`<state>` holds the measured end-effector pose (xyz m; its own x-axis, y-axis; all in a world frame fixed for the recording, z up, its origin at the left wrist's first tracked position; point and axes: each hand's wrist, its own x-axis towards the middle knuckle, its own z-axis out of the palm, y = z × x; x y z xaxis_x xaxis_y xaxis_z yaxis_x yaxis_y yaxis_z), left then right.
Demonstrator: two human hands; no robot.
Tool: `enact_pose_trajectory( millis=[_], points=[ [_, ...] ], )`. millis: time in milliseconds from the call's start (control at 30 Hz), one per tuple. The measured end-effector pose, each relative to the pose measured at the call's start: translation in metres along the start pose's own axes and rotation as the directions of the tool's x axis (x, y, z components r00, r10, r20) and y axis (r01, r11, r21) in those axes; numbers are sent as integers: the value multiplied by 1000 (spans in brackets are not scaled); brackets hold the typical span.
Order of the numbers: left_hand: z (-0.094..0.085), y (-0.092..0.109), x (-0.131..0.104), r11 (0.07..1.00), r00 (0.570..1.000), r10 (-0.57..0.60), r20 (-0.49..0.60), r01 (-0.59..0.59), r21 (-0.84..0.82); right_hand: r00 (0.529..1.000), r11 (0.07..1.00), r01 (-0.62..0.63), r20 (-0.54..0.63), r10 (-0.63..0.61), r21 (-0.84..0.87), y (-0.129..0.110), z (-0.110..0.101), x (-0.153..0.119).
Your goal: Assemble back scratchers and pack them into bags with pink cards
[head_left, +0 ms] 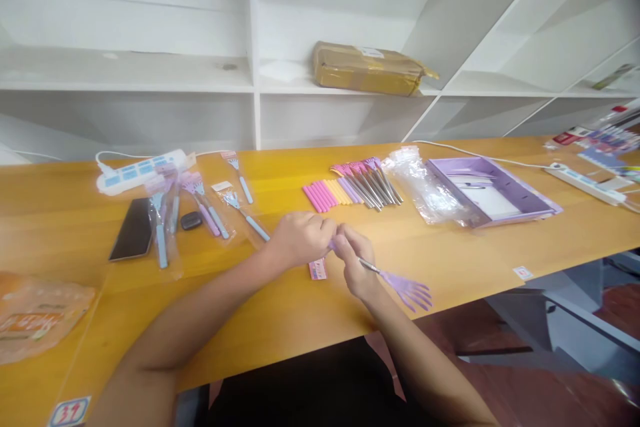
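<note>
A purple hand-shaped back scratcher [407, 288] with a metal shaft points down to the right over the table. My right hand [354, 260] is closed around its shaft. My left hand [300, 238] is closed at the handle end, where a bit of purple shows between the hands. A small pink card [317, 269] lies just below them. Beyond my hands is a row of pink, yellow and purple handle sleeves [330, 193], beside several metal shafts with hand-shaped heads [374, 185]. Several bagged back scratchers [160, 230] lie to the left.
A black phone [131, 230], a small black case [191, 220] and a white power strip [143, 172] are on the left. On the right sit clear plastic bags [425, 190], a purple tray [535, 203] and another power strip [585, 183]. A taped carton [367, 69] rests on the shelf.
</note>
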<state>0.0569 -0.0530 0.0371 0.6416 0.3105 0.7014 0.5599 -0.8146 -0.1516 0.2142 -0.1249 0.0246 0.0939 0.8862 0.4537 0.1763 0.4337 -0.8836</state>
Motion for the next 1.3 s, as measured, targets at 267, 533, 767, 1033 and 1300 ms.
enact_pose_trajectory(
  millis=[267, 533, 767, 1033, 1300],
  points=[
    [21, -28, -9, 986, 971, 155, -182, -141, 87, 889, 837, -457, 201, 412, 303, -3, 27, -21],
    [35, -57, -20, 967, 962, 250, -114, -254, -28, 883, 827, -458, 58, 466, 326, 3, 52, -27],
    [31, -53, -15, 949, 935, 315, -160, -313, 40, 883, 812, -420, -24, 468, 404, 8, 53, -40],
    [23, -51, -11, 953, 946, 302, -120, -302, 14, 902, 828, -378, -34, 429, 413, -1, 49, -44],
    [21, -49, -8, 950, 948, 295, -117, -305, -71, 918, 851, -350, -37, 394, 392, -1, 46, -50]
  ],
)
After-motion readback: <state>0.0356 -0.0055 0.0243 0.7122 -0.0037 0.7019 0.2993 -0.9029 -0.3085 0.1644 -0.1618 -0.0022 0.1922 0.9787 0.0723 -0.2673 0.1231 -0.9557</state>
